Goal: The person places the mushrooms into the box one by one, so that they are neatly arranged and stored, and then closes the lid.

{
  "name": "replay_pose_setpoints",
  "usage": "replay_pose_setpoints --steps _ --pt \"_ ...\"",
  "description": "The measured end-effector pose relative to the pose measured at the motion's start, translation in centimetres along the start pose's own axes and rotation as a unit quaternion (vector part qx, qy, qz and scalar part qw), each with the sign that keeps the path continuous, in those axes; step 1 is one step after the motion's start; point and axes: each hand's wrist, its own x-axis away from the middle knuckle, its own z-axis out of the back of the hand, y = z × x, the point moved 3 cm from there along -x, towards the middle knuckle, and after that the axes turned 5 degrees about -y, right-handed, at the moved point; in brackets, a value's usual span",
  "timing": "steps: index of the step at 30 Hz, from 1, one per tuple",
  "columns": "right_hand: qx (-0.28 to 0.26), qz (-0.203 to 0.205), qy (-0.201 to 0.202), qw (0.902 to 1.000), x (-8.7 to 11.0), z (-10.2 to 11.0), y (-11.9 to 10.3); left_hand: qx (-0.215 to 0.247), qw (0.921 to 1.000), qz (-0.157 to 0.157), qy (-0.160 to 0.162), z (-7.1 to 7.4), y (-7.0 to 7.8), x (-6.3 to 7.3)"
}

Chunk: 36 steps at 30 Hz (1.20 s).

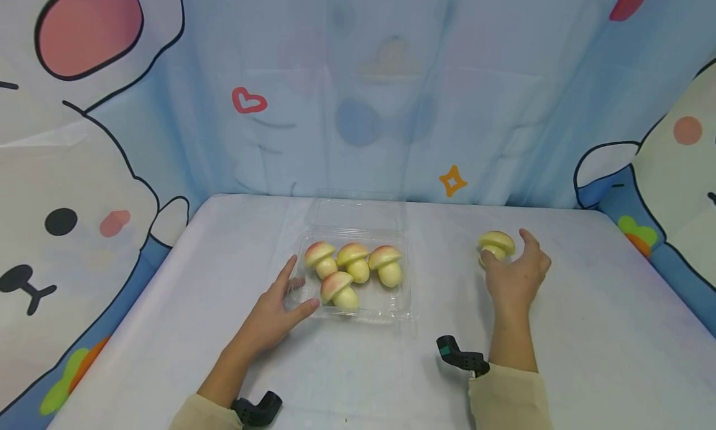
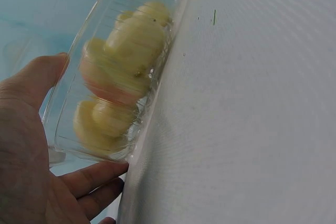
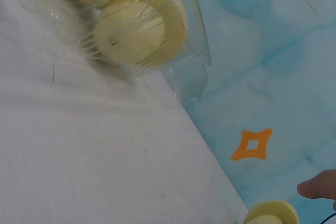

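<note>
A clear plastic box (image 1: 391,302) sits on the table with several toy mushrooms (image 1: 352,256) inside, their caps yellow and pink, their stems pale. My left hand (image 1: 274,312) spreads around the box's near left corner. In the left wrist view, the thumb (image 2: 44,74) reaches the rim while the other fingers (image 2: 100,177) lie by the lower corner. To the right of the box is one more mushroom (image 1: 498,238), with a yellow cap. Beside it is my right hand (image 1: 517,278), its thumb overlapping the stem and its forefinger (image 3: 317,186) apart from the cap.
The box's clear lid (image 1: 358,212) is folded back toward the rear of the white-covered table (image 1: 604,330). A blue cartoon curtain (image 1: 492,107) hangs behind the table. Black wrist cameras (image 1: 464,357) stick out from both wrists.
</note>
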Motion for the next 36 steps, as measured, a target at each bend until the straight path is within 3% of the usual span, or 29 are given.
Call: replay_pose_setpoints --steps 20,36 --pt "0.033 0.006 -0.019 0.9993 -1.4 -1.6 2.6 0.000 1.0000 0.004 -0.004 0.0 0.1 0.1" --pt "0.043 0.029 0.008 0.9986 -2.0 -2.1 3.8 0.001 1.0000 0.003 -0.002 0.0 0.0 0.0"
